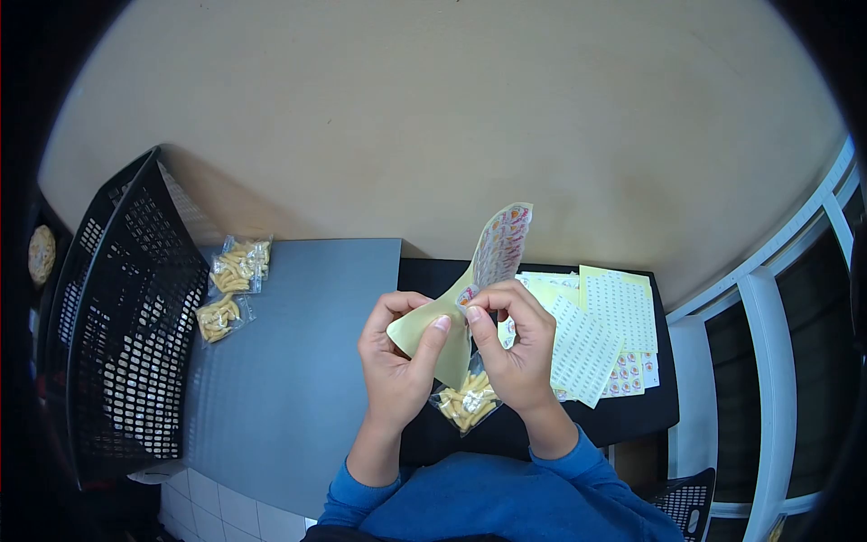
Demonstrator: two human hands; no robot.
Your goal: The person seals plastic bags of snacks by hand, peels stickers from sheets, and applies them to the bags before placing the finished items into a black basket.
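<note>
My left hand (397, 357) grips a bent sticker sheet (498, 248), its thumb lying on the yellowish backing. Printed round stickers in rows show on the part that curls up and away from me. My right hand (513, 339) pinches thumb and forefinger together at a round sticker (467, 295) by the fold of the sheet. Both hands are close together over the black table. Below them lies a clear bag of pale finger-shaped snacks (470, 402), partly covered by the sheet and my right hand.
More sticker sheets (619, 312) lie spread on the black table (664, 388) at right. Two snack bags (239, 266) rest on the grey tabletop (298, 379), beside a tall black perforated basket (135, 334). A beige wall (433, 117) stands behind, and white-framed bars (768, 379) are at right.
</note>
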